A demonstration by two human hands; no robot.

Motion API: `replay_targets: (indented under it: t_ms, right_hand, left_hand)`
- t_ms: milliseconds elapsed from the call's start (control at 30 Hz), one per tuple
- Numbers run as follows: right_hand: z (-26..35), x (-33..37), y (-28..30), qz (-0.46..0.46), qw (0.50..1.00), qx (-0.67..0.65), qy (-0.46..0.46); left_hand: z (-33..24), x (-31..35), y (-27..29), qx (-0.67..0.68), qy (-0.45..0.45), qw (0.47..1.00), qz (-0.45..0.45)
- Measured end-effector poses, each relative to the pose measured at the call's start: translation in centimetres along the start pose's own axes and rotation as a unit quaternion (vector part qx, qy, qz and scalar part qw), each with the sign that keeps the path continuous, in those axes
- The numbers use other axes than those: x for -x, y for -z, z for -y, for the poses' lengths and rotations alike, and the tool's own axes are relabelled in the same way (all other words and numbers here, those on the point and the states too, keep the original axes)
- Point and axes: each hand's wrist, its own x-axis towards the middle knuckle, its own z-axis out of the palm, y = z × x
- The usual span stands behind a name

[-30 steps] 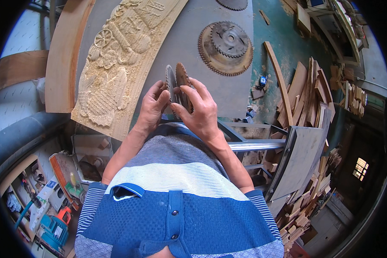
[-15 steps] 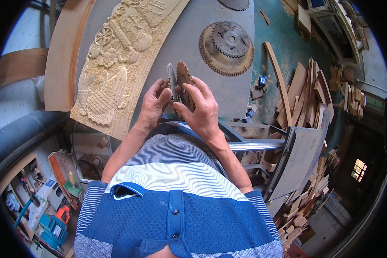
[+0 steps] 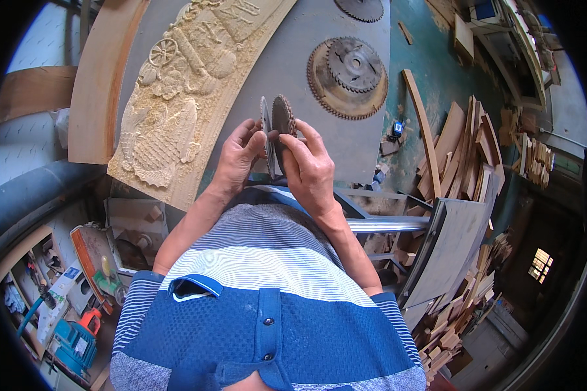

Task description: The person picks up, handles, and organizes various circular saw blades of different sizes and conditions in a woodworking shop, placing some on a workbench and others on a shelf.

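Two small circular saw blades stand on edge between my hands, nearly parallel, with a narrow gap between them. My left hand [image 3: 240, 155] grips the shinier left saw blade [image 3: 265, 117] by its rim and face. The darker right saw blade [image 3: 282, 116] is held by my right hand [image 3: 308, 163], its thumb and fingers bent around the near side. Ahead on the grey tabletop lies a large saw blade [image 3: 326, 101] with a smaller saw blade [image 3: 357, 63] stacked on top. Another saw blade [image 3: 361, 8] is partly cut off at the far edge.
A carved wooden panel [image 3: 160, 140] covered with sawdust lies left on the grey table [image 3: 267, 75], beside a curved wooden board [image 3: 100, 98]. Wood offcuts [image 3: 460, 146] lean at the right. A metal rail [image 3: 391, 225] runs near my right forearm. A teal motor [image 3: 75, 345] sits at lower left.
The right saw blade has turned more edge-on, and my right fingers have shifted along it. Both blades remain in my hands. The view has moved slightly.
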Motion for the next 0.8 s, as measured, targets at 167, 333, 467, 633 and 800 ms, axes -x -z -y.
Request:
replay_targets:
  t_ms: [167,333,467,633,800]
  right_hand:
    - [0.6,0.1,-0.3,-0.026,0.999,0.026,0.024]
    - [0.4,-0.1,-0.3,-0.035,0.999,0.028,0.026]
    - [0.4,0.0,-0.1,-0.037,0.999,0.021,0.014]
    - [0.4,0.1,0.1,-0.035,0.999,0.037,0.01]
    - [-0.1,-0.1,0.1,-0.049,0.996,0.075,0.025]
  left_hand:
    - [-0.3,0.2,-0.5,-0.009,-0.001,1.0,-0.01]
    - [-0.3,0.1,-0.3,-0.026,-0.004,1.0,-0.004]
    - [-0.1,0.1,-0.1,-0.017,-0.005,1.0,-0.006]
    - [0.2,0.0,0.2,-0.024,0.006,1.0,0.009]
    - [0.6,-0.3,0.5,-0.019,-0.003,1.0,0.025]
